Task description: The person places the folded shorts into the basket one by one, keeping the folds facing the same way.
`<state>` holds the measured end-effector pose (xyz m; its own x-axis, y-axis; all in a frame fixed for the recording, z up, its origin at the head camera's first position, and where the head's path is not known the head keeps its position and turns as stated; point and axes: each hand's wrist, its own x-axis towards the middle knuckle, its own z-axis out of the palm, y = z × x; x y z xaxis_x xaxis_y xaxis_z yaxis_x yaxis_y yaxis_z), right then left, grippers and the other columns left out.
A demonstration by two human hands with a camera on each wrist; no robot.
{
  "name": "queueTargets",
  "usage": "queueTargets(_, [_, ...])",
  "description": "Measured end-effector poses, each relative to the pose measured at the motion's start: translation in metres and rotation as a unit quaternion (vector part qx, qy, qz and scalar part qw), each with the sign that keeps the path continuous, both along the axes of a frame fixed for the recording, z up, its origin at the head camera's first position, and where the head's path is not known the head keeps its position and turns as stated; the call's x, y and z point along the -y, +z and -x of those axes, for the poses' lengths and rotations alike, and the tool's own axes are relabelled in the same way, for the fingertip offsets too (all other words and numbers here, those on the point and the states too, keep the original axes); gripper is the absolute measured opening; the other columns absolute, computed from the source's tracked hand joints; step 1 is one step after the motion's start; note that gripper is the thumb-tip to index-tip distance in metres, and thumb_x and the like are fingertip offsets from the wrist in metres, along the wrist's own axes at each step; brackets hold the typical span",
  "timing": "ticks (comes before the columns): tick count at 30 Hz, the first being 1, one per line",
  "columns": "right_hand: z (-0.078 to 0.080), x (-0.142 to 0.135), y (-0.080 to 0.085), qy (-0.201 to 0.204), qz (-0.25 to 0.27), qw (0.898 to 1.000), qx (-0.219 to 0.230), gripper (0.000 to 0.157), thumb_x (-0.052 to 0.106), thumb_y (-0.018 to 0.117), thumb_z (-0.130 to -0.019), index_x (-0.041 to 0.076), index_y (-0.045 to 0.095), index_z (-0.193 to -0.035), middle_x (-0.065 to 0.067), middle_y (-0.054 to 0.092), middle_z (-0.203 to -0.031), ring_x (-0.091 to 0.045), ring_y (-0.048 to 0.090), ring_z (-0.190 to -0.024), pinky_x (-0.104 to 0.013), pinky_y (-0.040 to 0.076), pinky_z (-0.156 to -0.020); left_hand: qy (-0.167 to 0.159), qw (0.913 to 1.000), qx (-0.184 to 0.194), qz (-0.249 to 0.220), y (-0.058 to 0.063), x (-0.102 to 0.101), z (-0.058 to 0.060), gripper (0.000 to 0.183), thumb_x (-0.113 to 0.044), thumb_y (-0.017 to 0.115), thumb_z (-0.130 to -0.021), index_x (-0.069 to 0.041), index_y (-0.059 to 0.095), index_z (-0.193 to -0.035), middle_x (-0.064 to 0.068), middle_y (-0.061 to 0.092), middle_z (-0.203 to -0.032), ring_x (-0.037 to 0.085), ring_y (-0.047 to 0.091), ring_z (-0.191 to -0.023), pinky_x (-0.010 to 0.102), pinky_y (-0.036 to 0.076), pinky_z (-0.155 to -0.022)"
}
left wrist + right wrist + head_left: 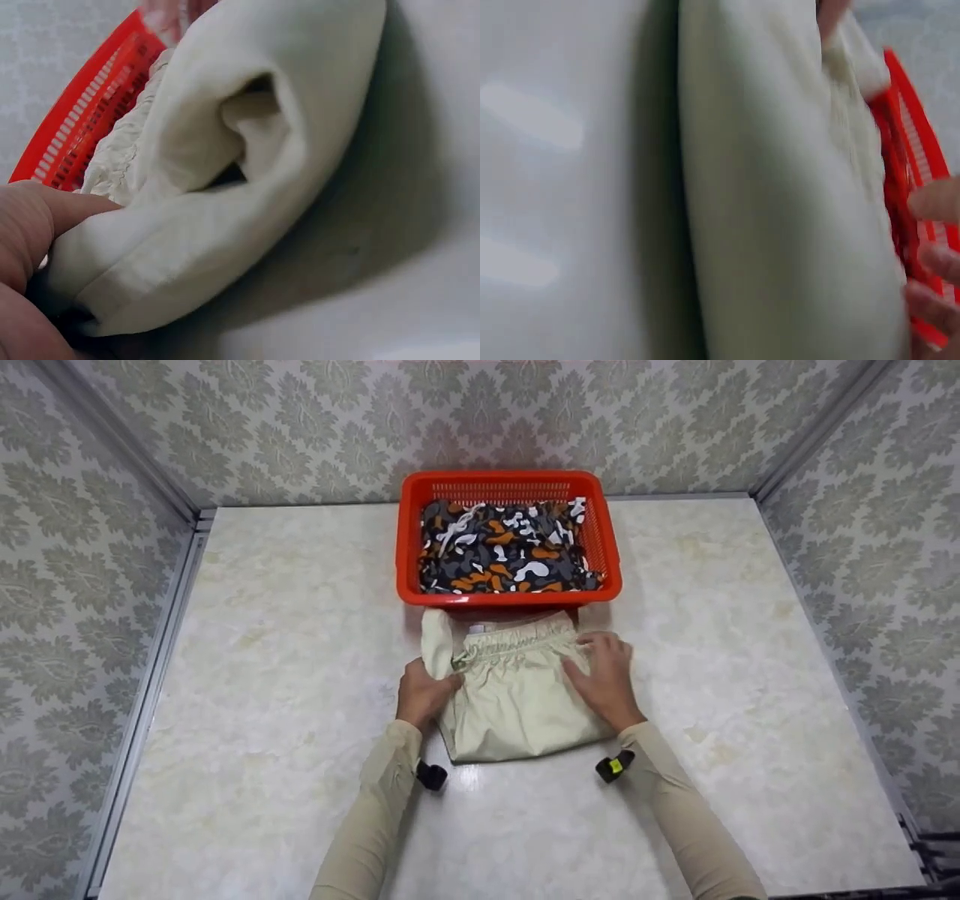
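Note:
A pair of cream pants (517, 701) with a gathered elastic waistband (510, 645) lies folded on the table, waistband toward the basket. At its left side my left hand (426, 694) grips the edge, thumb on top of the cloth; a narrow flap of the same cloth stands up above that hand. In the left wrist view the thumb (75, 210) presses on a thick, rolled fold of the pants. My right hand (606, 679) rests at the right side near the waistband, its fingers spread. The right wrist view is blurred, with loosely bent fingers (937, 262) beside the cloth.
A red plastic basket (409, 547) stands just beyond the waistband, against the back of the table. Inside it lies camouflage-patterned cloth (502, 551) in black, orange, white and grey. Patterned walls (300, 427) enclose the pale table (285, 675) at the back and both sides.

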<state>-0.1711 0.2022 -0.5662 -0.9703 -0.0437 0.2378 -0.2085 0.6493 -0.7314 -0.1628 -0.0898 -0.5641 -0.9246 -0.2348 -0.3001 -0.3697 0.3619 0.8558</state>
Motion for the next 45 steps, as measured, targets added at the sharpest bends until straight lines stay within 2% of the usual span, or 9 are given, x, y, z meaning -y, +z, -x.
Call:
queueTargets(4, [0.003, -0.026, 0.009, -0.074, -0.015, 0.984, 0.161, 0.070, 0.046, 0.071, -0.092, -0.004, 0.049, -0.136, -0.026, 0.048, -0.133, -0.044, 0.042, -0.122, -0.054, 0.036, -0.103, 0.004, 0.9988, -0.008, -0.048, 0.000, 0.013, -0.002, 0.048, -0.018, 0.079, -0.081, 0.002, 0.063, -0.121, 0.018, 0.067, -0.112, 0.031, 0.062, -0.101, 0.044, 0.049, -0.091])
queueTargets(9, [0.007, -0.033, 0.024, -0.057, 0.092, 0.943, 0.315, 0.092, 0.055, 0.070, -0.090, -0.005, 0.034, -0.150, -0.027, 0.043, -0.145, -0.037, 0.045, -0.131, -0.048, 0.039, -0.108, 0.021, 0.9945, -0.008, -0.102, -0.001, 0.024, -0.011, 0.063, -0.044, 0.061, -0.098, -0.007, 0.048, -0.147, 0.015, 0.054, -0.143, 0.030, 0.050, -0.131, 0.043, 0.038, -0.110])
queueTargets(15, [0.012, -0.031, 0.026, -0.056, 0.240, 0.893, 0.376, 0.085, 0.048, 0.076, -0.088, -0.007, 0.040, -0.143, -0.017, 0.054, -0.128, -0.019, 0.061, -0.102, -0.030, 0.053, -0.086, 0.027, 0.9862, 0.025, -0.161, -0.002, 0.022, -0.021, 0.065, -0.045, 0.079, -0.086, -0.003, 0.059, -0.131, 0.015, 0.063, -0.123, 0.027, 0.062, -0.107, 0.040, 0.049, -0.095])
queueTargets(21, [0.008, -0.025, 0.018, 0.010, 0.335, 0.842, 0.422, 0.056, 0.037, 0.083, -0.085, -0.007, 0.064, -0.114, -0.014, 0.073, -0.098, -0.022, 0.073, -0.081, -0.035, 0.060, -0.070, 0.003, 0.9913, 0.047, -0.123, -0.003, 0.015, -0.019, 0.046, -0.025, 0.089, -0.075, 0.001, 0.065, -0.104, 0.013, 0.067, -0.097, 0.023, 0.064, -0.081, 0.036, 0.054, -0.073])
queueTargets(23, [0.004, -0.022, 0.018, 0.026, 0.317, 0.849, 0.422, 0.053, 0.032, 0.084, -0.085, -0.003, 0.063, -0.118, -0.012, 0.073, -0.101, -0.022, 0.072, -0.084, -0.035, 0.060, -0.073, -0.018, 0.9939, 0.050, -0.096, -0.004, 0.014, -0.019, 0.039, -0.021, 0.086, -0.077, 0.002, 0.065, -0.101, 0.012, 0.068, -0.094, 0.023, 0.064, -0.079, 0.037, 0.054, -0.072])
queueTargets(28, [-0.002, -0.018, 0.021, 0.046, 0.234, 0.903, 0.358, 0.063, 0.018, 0.081, -0.087, 0.005, 0.051, -0.142, -0.014, 0.061, -0.125, -0.024, 0.064, -0.103, -0.036, 0.053, -0.088, -0.079, 0.9966, 0.016, -0.016, -0.002, 0.012, -0.020, 0.032, -0.021, 0.081, -0.082, 0.003, 0.069, -0.100, 0.012, 0.072, -0.090, 0.023, 0.066, -0.077, 0.040, 0.055, -0.072])
queueTargets(31, [-0.003, -0.017, 0.019, 0.051, 0.211, 0.920, 0.326, 0.069, 0.014, 0.076, -0.091, 0.008, 0.044, -0.151, -0.016, 0.055, -0.138, -0.026, 0.057, -0.116, -0.038, 0.047, -0.097, -0.093, 0.9956, -0.012, 0.010, -0.001, 0.011, -0.021, 0.033, -0.022, 0.082, -0.082, 0.003, 0.069, -0.100, 0.012, 0.072, -0.090, 0.025, 0.067, -0.079, 0.043, 0.055, -0.074])
queueTargets(39, [-0.014, -0.021, 0.015, 0.102, 0.264, 0.923, 0.261, 0.065, 0.009, 0.072, -0.094, 0.013, 0.044, -0.153, -0.014, 0.059, -0.137, -0.026, 0.062, -0.113, -0.036, 0.053, -0.090, -0.071, 0.9949, -0.037, -0.062, -0.002, 0.017, -0.034, 0.024, -0.014, 0.080, -0.085, 0.002, 0.070, -0.099, 0.011, 0.070, -0.090, 0.022, 0.065, -0.079, 0.040, 0.053, -0.074])
queueTargets(45, [-0.019, -0.030, 0.052, 0.158, 0.309, 0.915, 0.206, 0.064, 0.009, 0.072, -0.095, 0.013, 0.044, -0.153, -0.017, 0.061, -0.133, -0.029, 0.065, -0.109, -0.038, 0.056, -0.086, -0.073, 0.9782, -0.117, -0.155, 0.038, 0.024, -0.046, 0.025, -0.012, 0.082, -0.084, 0.003, 0.071, -0.101, 0.012, 0.072, -0.091, 0.023, 0.069, -0.081, 0.036, 0.055, -0.074])
